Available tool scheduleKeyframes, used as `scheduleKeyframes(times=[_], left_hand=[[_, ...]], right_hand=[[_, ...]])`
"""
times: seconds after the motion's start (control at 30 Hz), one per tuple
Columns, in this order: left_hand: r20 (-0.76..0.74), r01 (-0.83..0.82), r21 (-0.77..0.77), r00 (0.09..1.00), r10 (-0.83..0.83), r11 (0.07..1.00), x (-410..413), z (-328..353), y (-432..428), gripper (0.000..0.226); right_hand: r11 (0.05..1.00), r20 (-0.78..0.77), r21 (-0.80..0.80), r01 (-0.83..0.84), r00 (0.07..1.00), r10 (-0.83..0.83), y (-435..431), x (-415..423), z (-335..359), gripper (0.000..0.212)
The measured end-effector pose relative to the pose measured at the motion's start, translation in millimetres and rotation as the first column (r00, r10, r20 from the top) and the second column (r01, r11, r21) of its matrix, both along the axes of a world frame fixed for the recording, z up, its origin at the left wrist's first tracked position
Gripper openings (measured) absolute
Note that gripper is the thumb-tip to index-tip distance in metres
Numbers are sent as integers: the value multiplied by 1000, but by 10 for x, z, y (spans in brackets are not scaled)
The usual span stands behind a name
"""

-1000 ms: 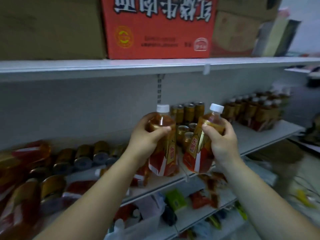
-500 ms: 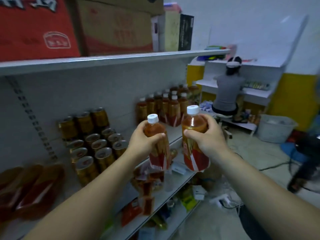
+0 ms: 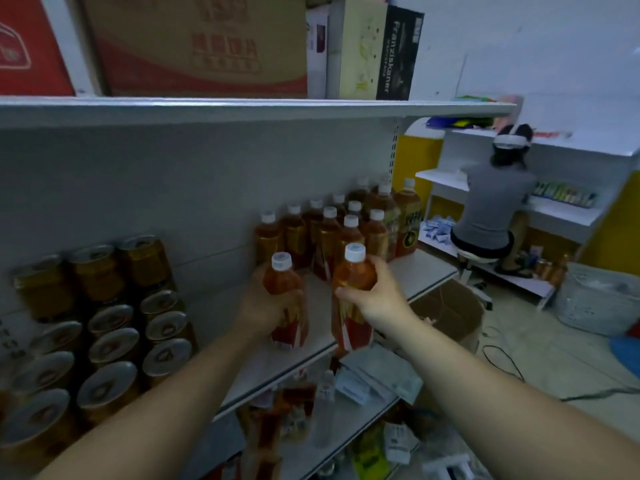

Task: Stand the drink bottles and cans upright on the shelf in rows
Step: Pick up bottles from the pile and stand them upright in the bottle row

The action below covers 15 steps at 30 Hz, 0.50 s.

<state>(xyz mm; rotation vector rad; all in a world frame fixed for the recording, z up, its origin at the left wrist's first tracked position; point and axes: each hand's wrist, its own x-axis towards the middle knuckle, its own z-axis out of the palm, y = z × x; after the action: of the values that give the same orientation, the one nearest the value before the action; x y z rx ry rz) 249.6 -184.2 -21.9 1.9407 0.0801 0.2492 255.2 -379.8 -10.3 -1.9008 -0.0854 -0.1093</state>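
Observation:
My left hand (image 3: 260, 306) grips an upright amber tea bottle (image 3: 286, 299) with a white cap and a red and gold label. My right hand (image 3: 377, 295) grips a second, matching bottle (image 3: 352, 282) just to its right. Both bottles hang close above the white middle shelf (image 3: 422, 271), in front of a group of several standing bottles (image 3: 332, 230). Gold cans (image 3: 110, 313) stand in rows on the same shelf to the left, some stacked two high.
Cardboard boxes (image 3: 194, 46) sit on the top shelf. The lower shelf (image 3: 346, 441) holds loose packets and fallen bottles. An open carton (image 3: 450, 310) stands on the floor. A seated person (image 3: 491, 209) works at a far shelf beside a white basket (image 3: 595, 299).
My view has swung right along the shelf. Both hands have carried their bottles rightward and down, close to the standing group of bottles. The grips are unchanged.

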Motion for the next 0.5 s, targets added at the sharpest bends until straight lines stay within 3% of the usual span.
scheduleKeyframes(times=[0.13, 0.23, 0.33, 0.37, 0.5], left_hand=[[12, -81, -46, 997, 81, 996, 355, -83, -76, 41], [-38, -26, -21, 999, 25, 999, 475, -209, -84, 59], [-192, -14, -97, 981, -5, 995, 497, -402, -79, 114], [-203, -42, -82, 979, 25, 996, 499, -446, -91, 121], [-88, -219, -62, 973, 213, 974, 511, -511, -259, 83]], right_hand=[[992, 0, -45, -118, 993, 118, 46, 504, -133, 53], [977, 59, -95, -193, 978, 199, 102, 780, -167, 44], [948, 114, -224, -228, 959, 258, 124, 982, -268, 63], [936, 105, -255, -243, 955, 276, 100, 1029, -306, 71], [832, 84, -411, -373, 893, 442, -38, 1207, -392, 93]])
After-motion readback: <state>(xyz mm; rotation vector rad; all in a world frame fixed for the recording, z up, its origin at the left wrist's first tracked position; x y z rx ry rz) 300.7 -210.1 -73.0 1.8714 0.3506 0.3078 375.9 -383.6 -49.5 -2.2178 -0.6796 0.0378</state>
